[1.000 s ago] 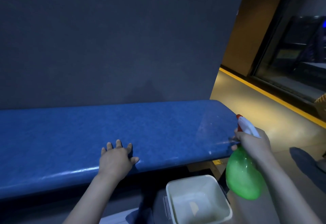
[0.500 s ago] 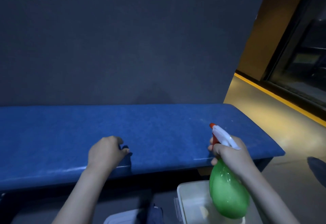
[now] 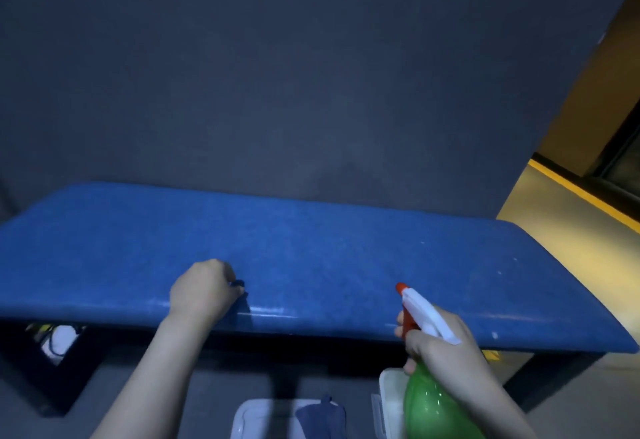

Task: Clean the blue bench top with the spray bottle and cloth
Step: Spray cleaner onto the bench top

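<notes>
Two hands work at the blue bench top (image 3: pixel 311 251): the left hand (image 3: pixel 202 291) rests curled on its front edge, pinching a small blue cloth (image 3: pixel 238 284); the right hand (image 3: pixel 440 345) grips the green spray bottle (image 3: pixel 433 404) just before that edge, nozzle toward the bench.

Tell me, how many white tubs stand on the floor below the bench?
2. One tub lies at bottom centre with a blue cloth in it; the other tub sits right of it, partly hidden behind the green spray bottle.
</notes>
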`<state>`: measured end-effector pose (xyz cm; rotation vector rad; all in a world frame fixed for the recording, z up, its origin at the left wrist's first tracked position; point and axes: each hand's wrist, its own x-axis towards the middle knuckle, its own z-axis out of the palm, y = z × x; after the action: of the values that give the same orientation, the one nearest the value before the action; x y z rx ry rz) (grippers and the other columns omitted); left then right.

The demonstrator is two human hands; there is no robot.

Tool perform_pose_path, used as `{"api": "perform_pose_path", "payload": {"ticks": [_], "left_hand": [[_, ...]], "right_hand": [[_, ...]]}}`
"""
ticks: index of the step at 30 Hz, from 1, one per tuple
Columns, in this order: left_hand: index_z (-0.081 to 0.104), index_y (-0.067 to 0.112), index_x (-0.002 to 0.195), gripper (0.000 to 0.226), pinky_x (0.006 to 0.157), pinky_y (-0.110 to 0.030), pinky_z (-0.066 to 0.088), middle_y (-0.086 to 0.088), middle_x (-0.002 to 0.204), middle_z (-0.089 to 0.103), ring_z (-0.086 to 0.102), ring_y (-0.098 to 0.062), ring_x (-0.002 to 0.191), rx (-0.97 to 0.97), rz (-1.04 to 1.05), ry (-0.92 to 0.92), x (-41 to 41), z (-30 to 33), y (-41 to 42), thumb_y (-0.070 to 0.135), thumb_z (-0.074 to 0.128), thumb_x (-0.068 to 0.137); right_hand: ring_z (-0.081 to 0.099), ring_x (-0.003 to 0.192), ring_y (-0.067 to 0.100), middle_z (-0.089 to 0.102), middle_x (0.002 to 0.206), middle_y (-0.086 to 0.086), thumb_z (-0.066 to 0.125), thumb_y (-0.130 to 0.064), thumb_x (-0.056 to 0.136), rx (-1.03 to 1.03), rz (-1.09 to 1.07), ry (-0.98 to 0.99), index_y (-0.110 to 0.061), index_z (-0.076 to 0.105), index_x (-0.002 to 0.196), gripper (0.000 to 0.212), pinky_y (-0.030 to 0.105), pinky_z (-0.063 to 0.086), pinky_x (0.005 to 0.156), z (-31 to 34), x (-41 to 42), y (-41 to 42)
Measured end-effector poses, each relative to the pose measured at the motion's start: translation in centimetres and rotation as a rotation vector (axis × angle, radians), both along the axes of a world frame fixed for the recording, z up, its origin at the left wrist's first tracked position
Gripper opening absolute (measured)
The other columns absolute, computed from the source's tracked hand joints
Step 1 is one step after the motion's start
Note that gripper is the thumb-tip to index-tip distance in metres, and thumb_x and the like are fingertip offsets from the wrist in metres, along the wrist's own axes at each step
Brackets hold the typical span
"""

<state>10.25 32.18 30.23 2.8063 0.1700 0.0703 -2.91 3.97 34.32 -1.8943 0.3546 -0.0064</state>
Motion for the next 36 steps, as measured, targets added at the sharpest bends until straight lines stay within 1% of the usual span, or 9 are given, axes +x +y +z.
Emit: {"api": "perform_pose_path", "payload": {"ticks": [5,8,11,13,17,21,24,27,36], "left_hand": [[0.045,0.011,0.055,0.034,0.045,-0.023,0.029,-0.002,0.058,0.045,0.047,-0.026,0.064,0.035,0.061,0.024,-1.2,0.7,1.1,0.030,0.063,0.077],[0.068,0.014,0.081,0.015,0.061,-0.026,0.044,-0.006,0.084,0.066,0.060,-0.029,0.082,0.034,0.080,-0.020,-1.8,1.1,2.2,0.029,0.064,0.078],[0.069,0.021,0.102,0.024,0.076,-0.030,0.048,-0.007,0.106,0.068,0.061,-0.029,0.101,-0.008,0.115,-0.093,-2.0,1.2,3.5,0.029,0.064,0.080],[0.068,0.023,0.108,0.028,0.081,-0.031,0.049,-0.005,0.112,0.068,0.061,-0.027,0.106,-0.035,0.125,-0.119,-2.1,1.1,4.3,0.031,0.064,0.081],[0.068,0.024,0.107,0.026,0.081,-0.029,0.049,-0.002,0.111,0.069,0.061,-0.025,0.107,-0.057,0.082,-0.122,-1.7,0.0,6.4,0.033,0.062,0.083],[0.069,0.024,0.100,0.020,0.076,-0.030,0.049,-0.002,0.102,0.070,0.061,-0.026,0.100,-0.078,0.045,-0.119,-1.6,-0.6,9.7,0.032,0.060,0.084],[0.069,0.024,0.104,0.022,0.078,-0.031,0.048,-0.004,0.104,0.070,0.061,-0.027,0.103,-0.095,0.047,-0.146,-1.5,-0.7,13.0,0.032,0.060,0.085],[0.068,0.023,0.107,0.024,0.079,-0.032,0.047,-0.005,0.108,0.069,0.060,-0.028,0.105,-0.121,0.048,-0.190,-1.5,-0.6,15.7,0.032,0.061,0.086],[0.066,0.023,0.113,0.028,0.082,-0.034,0.046,-0.009,0.111,0.068,0.058,-0.029,0.110,-0.180,0.087,-0.234,-0.8,0.3,23.1,0.031,0.062,0.086]], "right_hand": [[0.055,0.045,0.022,0.056,0.072,0.000,0.063,-0.002,0.070,0.013,0.116,-0.017,-0.038,0.067,0.096,0.045,0.030,0.047,0.059,-0.6,0.5,0.7],[0.056,0.044,0.022,0.056,0.071,-0.003,0.062,-0.003,0.070,-0.033,0.166,-0.013,-0.037,0.068,0.090,0.040,0.035,0.048,0.058,-0.9,0.7,1.6],[0.058,0.045,0.023,0.059,0.073,0.001,0.054,-0.019,0.056,-0.035,0.175,-0.022,-0.015,0.065,0.091,0.037,0.042,0.052,0.059,-0.8,0.9,3.3],[0.056,0.044,0.022,0.059,0.073,0.001,0.054,-0.016,0.056,-0.002,0.158,-0.032,-0.022,0.068,0.089,0.037,0.035,0.050,0.055,-1.1,1.2,4.7],[0.054,0.043,0.021,0.054,0.069,-0.003,0.061,0.002,0.071,0.046,0.156,-0.092,-0.039,0.070,0.088,0.045,0.031,0.049,0.054,-1.9,1.7,8.6],[0.058,0.050,0.022,0.061,0.068,-0.007,0.054,-0.014,0.055,0.064,0.128,-0.074,-0.042,0.071,0.080,0.042,0.033,0.050,0.053,-2.5,2.4,13.3],[0.059,0.047,0.022,0.057,0.071,-0.002,0.053,-0.018,0.056,0.008,0.135,-0.067,-0.019,0.064,0.091,0.037,0.041,0.051,0.059,-2.8,3.1,16.8],[0.059,0.042,0.023,0.051,0.068,0.005,0.053,-0.018,0.056,-0.052,0.144,-0.071,0.000,0.057,0.087,0.036,0.034,0.050,0.059,-2.7,3.8,19.9],[0.060,0.041,0.020,0.053,0.067,0.004,0.051,-0.019,0.056,-0.078,0.122,-0.091,0.000,0.058,0.096,0.044,0.049,0.054,0.065,-2.8,5.2,28.9]]}}
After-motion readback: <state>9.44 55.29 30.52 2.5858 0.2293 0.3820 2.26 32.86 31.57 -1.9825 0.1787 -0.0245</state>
